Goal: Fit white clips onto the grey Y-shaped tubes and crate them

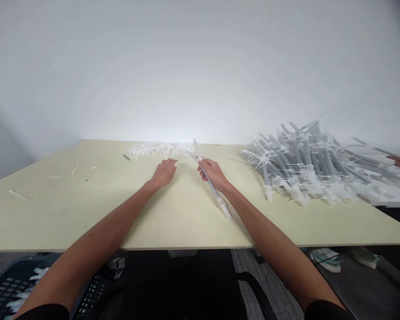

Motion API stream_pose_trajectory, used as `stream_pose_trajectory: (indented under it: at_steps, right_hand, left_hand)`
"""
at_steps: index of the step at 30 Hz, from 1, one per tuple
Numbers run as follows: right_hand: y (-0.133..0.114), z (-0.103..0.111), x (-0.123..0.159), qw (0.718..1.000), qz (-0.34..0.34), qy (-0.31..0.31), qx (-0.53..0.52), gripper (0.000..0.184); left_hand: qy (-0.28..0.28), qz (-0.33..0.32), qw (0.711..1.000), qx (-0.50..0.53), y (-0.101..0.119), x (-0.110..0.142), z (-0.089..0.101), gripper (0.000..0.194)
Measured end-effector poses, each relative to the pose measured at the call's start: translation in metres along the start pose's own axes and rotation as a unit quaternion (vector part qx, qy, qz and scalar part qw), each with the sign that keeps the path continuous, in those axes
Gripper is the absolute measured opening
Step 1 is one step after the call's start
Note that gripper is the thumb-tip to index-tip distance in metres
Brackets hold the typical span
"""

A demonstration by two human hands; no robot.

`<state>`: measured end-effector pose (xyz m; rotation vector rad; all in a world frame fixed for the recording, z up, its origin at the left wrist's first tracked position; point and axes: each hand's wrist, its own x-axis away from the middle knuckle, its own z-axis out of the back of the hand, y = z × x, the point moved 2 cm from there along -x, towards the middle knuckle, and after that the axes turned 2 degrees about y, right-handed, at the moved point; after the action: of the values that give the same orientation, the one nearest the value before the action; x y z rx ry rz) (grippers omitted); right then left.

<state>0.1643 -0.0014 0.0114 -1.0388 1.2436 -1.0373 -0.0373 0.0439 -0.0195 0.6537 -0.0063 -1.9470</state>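
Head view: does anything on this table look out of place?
Yes: loose white strips lie stray on the left of the pale table, apart from the pile of white plastic pieces further back. The grey tubes at right sit in a jumbled heap.

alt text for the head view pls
A person's right hand grips a clear plastic tube on a pale tabletop, the left hand resting beside it near a heap of white plastic strips. A pile of similar tubes lies to the right.
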Motion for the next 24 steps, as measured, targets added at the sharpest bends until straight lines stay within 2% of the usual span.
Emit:
stream_pose_trajectory:
  at_steps: [3, 7, 12, 15, 17, 21, 22, 24]
  right_hand:
    - [-0.003, 0.003, 0.000, 1.000, 0.000, 0.007, -0.008, 0.044]
    - [-0.010, 0.002, 0.006, 0.999, 0.044, 0.021, 0.008, 0.055]
    - [-0.014, -0.002, 0.013, 0.996, 0.065, 0.046, -0.029, 0.100]
    - [-0.013, -0.002, 0.012, 0.995, 0.067, 0.050, -0.056, 0.111]
    - [-0.011, -0.001, 0.009, 0.995, 0.059, 0.048, -0.059, 0.102]
    - [-0.008, 0.000, 0.006, 0.999, 0.019, 0.031, -0.032, 0.047]
    - [-0.008, 0.001, 0.006, 0.999, 0.015, 0.029, -0.027, 0.038]
    - [-0.008, 0.001, 0.006, 0.999, 0.014, 0.025, -0.027, 0.032]
  left_hand:
    - [-0.052, 0.022, 0.996, -0.067, -0.017, -0.004, -0.005, 0.032]
    - [-0.051, 0.026, 0.996, -0.063, -0.018, -0.008, -0.005, 0.024]
    - [-0.069, 0.065, 0.994, -0.049, -0.011, -0.007, -0.004, 0.035]
    - [-0.052, 0.072, 0.996, -0.012, -0.008, -0.005, -0.001, 0.037]
    - [-0.025, 0.078, 0.996, 0.034, -0.005, -0.005, 0.003, 0.031]
    - [0.042, 0.087, 0.988, 0.124, 0.006, -0.005, 0.015, 0.014]
    - [0.053, 0.090, 0.983, 0.150, 0.010, -0.005, 0.017, 0.011]
    - [0.068, 0.102, 0.971, 0.207, 0.016, -0.004, 0.021, 0.008]
